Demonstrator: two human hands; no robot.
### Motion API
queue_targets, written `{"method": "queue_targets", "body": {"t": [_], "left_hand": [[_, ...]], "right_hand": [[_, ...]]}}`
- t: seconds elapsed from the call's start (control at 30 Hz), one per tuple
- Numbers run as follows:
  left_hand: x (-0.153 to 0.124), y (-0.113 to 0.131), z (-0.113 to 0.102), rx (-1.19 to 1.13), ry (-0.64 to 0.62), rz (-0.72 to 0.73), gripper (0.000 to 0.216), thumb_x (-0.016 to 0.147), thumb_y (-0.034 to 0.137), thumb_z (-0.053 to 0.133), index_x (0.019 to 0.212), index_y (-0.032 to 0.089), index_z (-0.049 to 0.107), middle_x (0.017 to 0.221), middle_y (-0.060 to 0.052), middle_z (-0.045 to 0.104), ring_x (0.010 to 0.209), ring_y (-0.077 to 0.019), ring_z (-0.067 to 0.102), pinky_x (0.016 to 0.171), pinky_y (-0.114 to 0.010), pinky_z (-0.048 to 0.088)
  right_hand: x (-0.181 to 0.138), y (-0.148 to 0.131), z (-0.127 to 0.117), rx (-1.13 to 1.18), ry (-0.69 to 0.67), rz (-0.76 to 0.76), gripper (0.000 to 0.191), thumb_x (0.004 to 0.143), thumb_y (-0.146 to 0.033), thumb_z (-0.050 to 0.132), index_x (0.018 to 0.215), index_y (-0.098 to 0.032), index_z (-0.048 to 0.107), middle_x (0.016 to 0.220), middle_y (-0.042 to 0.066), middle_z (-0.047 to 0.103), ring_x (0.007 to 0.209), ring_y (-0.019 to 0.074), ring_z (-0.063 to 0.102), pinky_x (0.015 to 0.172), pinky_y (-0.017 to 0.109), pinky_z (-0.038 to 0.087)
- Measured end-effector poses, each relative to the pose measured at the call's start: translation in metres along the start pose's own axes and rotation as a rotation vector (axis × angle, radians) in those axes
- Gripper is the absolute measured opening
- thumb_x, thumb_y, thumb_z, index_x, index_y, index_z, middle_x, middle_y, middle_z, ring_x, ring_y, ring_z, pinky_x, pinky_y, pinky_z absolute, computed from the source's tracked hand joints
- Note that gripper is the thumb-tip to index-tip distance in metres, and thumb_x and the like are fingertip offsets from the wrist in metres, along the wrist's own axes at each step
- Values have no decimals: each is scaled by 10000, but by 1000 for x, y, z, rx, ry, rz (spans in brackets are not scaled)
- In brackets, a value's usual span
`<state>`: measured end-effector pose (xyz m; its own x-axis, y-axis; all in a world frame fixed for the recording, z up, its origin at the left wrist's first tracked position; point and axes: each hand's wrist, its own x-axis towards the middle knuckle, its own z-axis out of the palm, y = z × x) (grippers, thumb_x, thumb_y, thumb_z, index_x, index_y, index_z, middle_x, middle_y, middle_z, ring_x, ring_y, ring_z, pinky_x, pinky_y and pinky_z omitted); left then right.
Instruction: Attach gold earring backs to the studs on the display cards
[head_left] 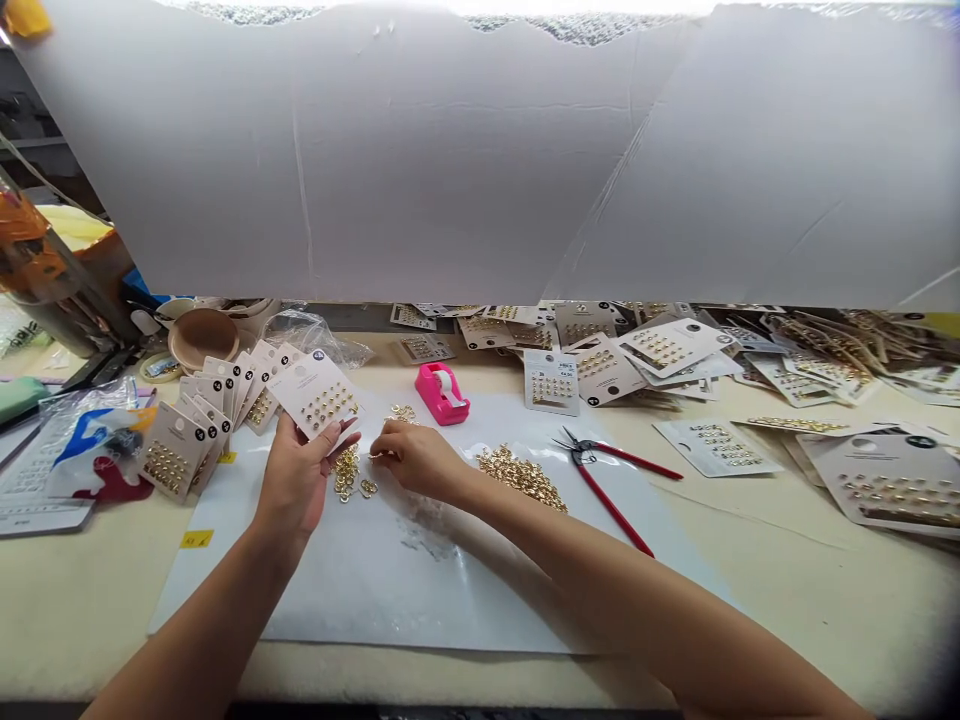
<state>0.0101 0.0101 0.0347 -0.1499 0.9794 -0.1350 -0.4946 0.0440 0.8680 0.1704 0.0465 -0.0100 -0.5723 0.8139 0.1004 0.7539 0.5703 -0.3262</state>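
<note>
My left hand (296, 478) grips a white display card (318, 396) studded with gold earrings, holding it tilted above the white sheet (420, 590). My right hand (417, 458) is curled beside it, fingertips pinched over a small pile of gold earrings (349, 475) on the sheet. What the fingertips pinch is too small to make out. A larger heap of gold earrings (523, 475) lies just right of my right wrist.
A fanned row of filled cards (206, 415) lies at the left. A pink tape dispenser (442, 392) and red-handled pliers (609, 480) sit on the sheet. Several loose cards (667, 350) cover the right side. A wooden bowl (202, 337) and plastic bags stand at the back left.
</note>
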Motion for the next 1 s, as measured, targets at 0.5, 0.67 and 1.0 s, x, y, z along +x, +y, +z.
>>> {"method": "queue_targets", "body": {"t": [0.5, 0.67, 1.0], "left_hand": [[-17, -6, 3, 133, -107, -120, 413, 678, 186, 716, 1053, 174, 544, 1039, -79, 662, 819, -190, 659, 660, -297, 564], [-24, -12, 7, 114, -161, -135, 411, 684, 186, 711, 1060, 169, 546, 1020, -83, 682, 833, -202, 658, 696, -324, 558], [-30, -21, 10, 92, -179, -86, 351, 700, 186, 697, 1030, 187, 578, 1005, -60, 698, 894, -225, 658, 758, -356, 544]], "right_hand": [[-41, -10, -35, 176, 453, 50, 128, 829, -103, 467, 856, -165, 576, 760, 46, 604, 636, 137, 550, 597, 248, 441], [-50, -39, -40, 281, 629, -27, 109, 817, -111, 489, 823, -183, 571, 714, 27, 574, 581, 122, 517, 556, 240, 430], [-43, -44, -20, 17, 727, -64, 130, 810, -103, 475, 752, -178, 564, 648, 16, 554, 535, 112, 481, 492, 225, 351]]}}
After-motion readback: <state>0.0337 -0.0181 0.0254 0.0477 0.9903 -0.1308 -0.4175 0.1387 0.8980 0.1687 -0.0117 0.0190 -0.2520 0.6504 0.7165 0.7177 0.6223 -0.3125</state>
